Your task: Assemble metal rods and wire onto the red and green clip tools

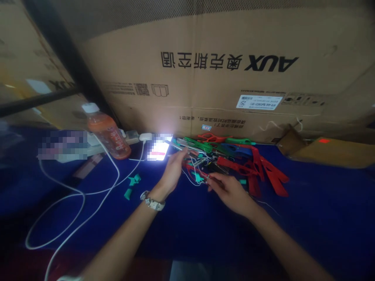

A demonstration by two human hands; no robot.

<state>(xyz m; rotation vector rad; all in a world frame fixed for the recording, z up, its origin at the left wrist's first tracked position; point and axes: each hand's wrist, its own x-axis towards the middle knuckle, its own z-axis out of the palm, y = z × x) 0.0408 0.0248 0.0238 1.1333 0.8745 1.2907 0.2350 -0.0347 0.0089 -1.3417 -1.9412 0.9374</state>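
On the blue-covered table lies a pile of red, green and blue plastic casings shaped like long lighters, with thin metal rods and white wires among them. My left hand (174, 168), wearing a metal watch (152, 201), is at the pile's near left side. Its fingers are drawn together; what they grip is hidden. My right hand (228, 189) pinches the near end of a red plastic casing (202, 172) at the pile's front. Beside that casing is a small teal piece (198, 178). Larger red casings (274, 175) spread out to the right.
A lit phone (159, 147) leans behind my left hand. Left of it stand a tilted drink bottle (109, 132) and white cables (113, 186). Small teal parts (132, 181) lie near the watch. Behind rises a large cardboard box (205, 89); a yellowish cardboard piece (331, 152) is at right.
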